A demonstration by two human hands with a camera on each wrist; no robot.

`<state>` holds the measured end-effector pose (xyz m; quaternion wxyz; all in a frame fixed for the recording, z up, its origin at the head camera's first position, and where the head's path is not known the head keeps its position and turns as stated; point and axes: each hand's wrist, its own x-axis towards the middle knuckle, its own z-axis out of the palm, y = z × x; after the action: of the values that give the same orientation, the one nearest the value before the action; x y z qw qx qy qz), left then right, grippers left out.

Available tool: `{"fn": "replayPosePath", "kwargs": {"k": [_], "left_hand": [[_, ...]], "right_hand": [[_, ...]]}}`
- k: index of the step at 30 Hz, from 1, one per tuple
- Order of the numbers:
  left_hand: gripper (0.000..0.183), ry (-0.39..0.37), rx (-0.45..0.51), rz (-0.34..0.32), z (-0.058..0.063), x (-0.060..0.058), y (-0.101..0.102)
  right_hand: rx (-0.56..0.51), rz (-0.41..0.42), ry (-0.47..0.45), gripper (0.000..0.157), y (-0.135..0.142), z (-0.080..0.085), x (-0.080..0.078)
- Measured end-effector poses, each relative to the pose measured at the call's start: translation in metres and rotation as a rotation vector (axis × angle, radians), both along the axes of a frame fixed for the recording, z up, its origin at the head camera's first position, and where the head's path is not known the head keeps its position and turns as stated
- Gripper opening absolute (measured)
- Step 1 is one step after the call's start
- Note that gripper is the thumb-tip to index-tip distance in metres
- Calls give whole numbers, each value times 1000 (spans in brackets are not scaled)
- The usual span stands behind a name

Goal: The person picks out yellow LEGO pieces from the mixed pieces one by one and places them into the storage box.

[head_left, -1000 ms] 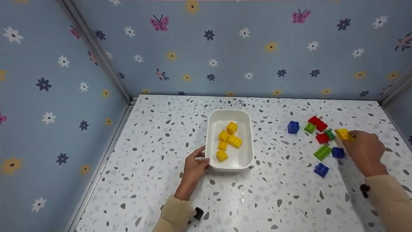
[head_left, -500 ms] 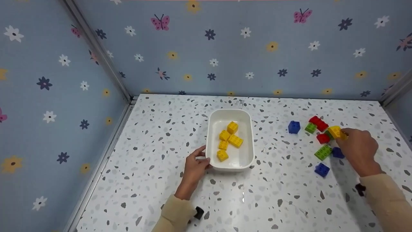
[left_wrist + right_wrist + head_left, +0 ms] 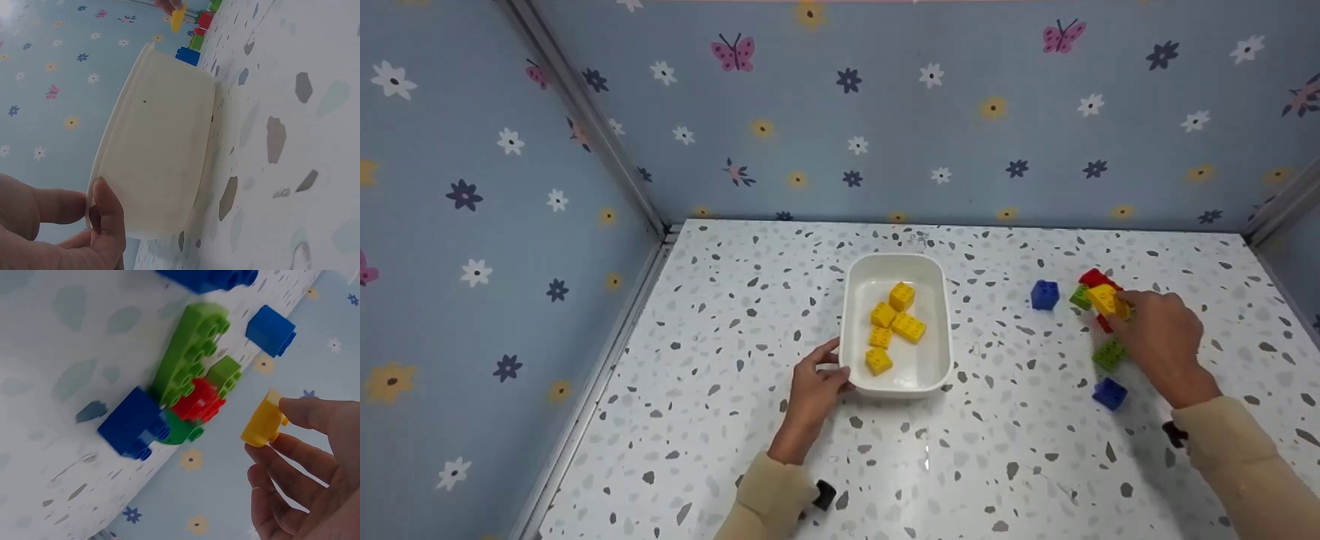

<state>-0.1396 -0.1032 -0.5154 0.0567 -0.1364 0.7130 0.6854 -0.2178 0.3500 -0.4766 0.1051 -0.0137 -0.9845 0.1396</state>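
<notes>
A white plastic bin [image 3: 934,375] stands mid-table with several yellow building bricks [image 3: 908,328] inside. My left hand [image 3: 814,386] grips its near left corner; in the left wrist view the thumb and fingers pinch the rim. On the right, my right hand [image 3: 1162,337] pinches a yellow brick [image 3: 262,421] between thumb and fingertips, held up above the loose bricks. Beneath and around it lie a light green brick [image 3: 188,354], a red brick [image 3: 199,402], a dark green brick [image 3: 179,430] and a blue brick [image 3: 132,422], some partly hidden in the head view.
One blue brick [image 3: 1044,295] sits apart, between the bin and the cluster. Another blue brick [image 3: 1110,394] lies nearer the front. The speckled white table [image 3: 720,315] meets flower-patterned panels [image 3: 885,112] at the back and left.
My right hand has carried the yellow brick leftward across the cluster, covering some bricks on the way. The left hand and the bin have stayed where they were.
</notes>
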Motion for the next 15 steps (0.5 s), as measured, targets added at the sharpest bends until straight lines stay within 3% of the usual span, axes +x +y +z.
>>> {"fn": "replayPosePath", "kwargs": {"k": [15], "left_hand": [[55,-21,-9,14,0,-1,2]], "right_hand": [[9,145,93,32,-41,-1,1]]}}
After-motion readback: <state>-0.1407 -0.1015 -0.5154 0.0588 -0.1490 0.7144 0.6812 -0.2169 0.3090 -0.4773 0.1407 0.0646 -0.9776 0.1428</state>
